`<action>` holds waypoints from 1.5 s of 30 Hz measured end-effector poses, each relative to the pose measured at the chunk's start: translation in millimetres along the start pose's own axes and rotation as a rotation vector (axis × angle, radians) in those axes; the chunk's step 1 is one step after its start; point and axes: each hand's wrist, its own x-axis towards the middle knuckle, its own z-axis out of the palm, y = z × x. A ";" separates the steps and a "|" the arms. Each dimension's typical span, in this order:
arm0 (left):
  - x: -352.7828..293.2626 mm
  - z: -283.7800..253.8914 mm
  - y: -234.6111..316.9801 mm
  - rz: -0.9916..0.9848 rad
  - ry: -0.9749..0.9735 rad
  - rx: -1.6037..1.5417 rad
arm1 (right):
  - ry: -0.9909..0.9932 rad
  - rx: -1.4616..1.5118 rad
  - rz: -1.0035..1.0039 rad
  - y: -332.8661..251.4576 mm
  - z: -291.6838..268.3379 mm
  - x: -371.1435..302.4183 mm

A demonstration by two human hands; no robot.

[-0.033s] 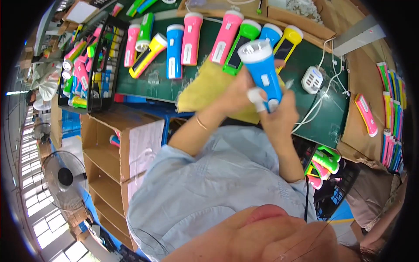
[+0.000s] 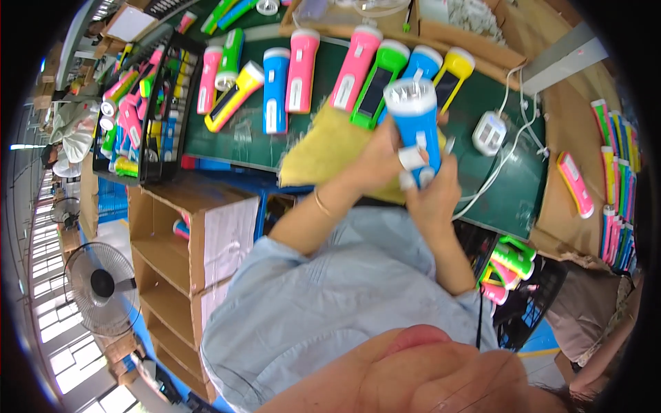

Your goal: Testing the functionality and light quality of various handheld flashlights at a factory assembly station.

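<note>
Both of my hands hold a blue flashlight (image 2: pixel 421 127) with a white head and clear lens, tilted over the front of the green table (image 2: pixel 234 148). My left hand (image 2: pixel 380 160) wraps its left side, and white coverings show by the fingers. My right hand (image 2: pixel 438 191) grips the lower end from the right. A yellow cloth (image 2: pixel 313 155) lies beneath on the table. Behind stands a row of flashlights: a blue one (image 2: pixel 275 93), a pink one (image 2: pixel 301 76), another pink one (image 2: pixel 354 72), a green one (image 2: pixel 379 86) and a yellow one (image 2: pixel 454 72) with dark panel.
A black crate (image 2: pixel 162 131) full of colourful flashlights stands at the left. On the right are a white power strip (image 2: pixel 489 134) with cables, a lone pink flashlight (image 2: pixel 575 184) on cardboard and stacked flashlights. Cardboard shelves (image 2: pixel 165 258) and a crate of green and pink flashlights (image 2: pixel 509 265) sit below.
The blue flashlight has turned more upright and sits slightly lower in the picture. My left hand's white-covered finger has moved across its body. The whole view has shifted slightly.
</note>
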 end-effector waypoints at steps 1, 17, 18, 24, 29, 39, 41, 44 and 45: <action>0.9 4.1 -9.1 -0.032 0.070 0.030 | 0.066 0.063 -0.062 12.8 8.2 -6.7; 24.3 11.1 8.0 -0.481 0.130 -0.543 | 0.025 0.658 0.342 35.2 -21.3 -20.6; 24.5 9.9 7.7 -0.481 0.087 -0.571 | -0.005 0.661 0.384 36.5 -21.7 -22.8; 28.2 7.0 3.0 -0.515 0.322 -0.326 | -0.226 0.766 0.387 38.4 -25.7 -18.4; 50.6 -19.0 30.3 -0.282 -0.025 0.176 | -0.260 0.903 0.446 45.8 -49.2 0.7; 69.1 -33.7 30.9 0.130 0.489 0.746 | -0.175 0.732 0.344 26.3 -34.4 13.8; 55.7 -12.4 59.8 -0.388 0.417 0.050 | -0.067 0.705 0.214 18.9 -29.4 23.9; 35.3 -33.3 33.2 -0.432 0.129 -0.340 | -0.031 0.475 -0.106 10.9 -19.3 39.2; 31.0 -35.9 27.3 -0.404 -0.030 -0.418 | 0.014 0.349 -0.209 6.2 -17.4 43.1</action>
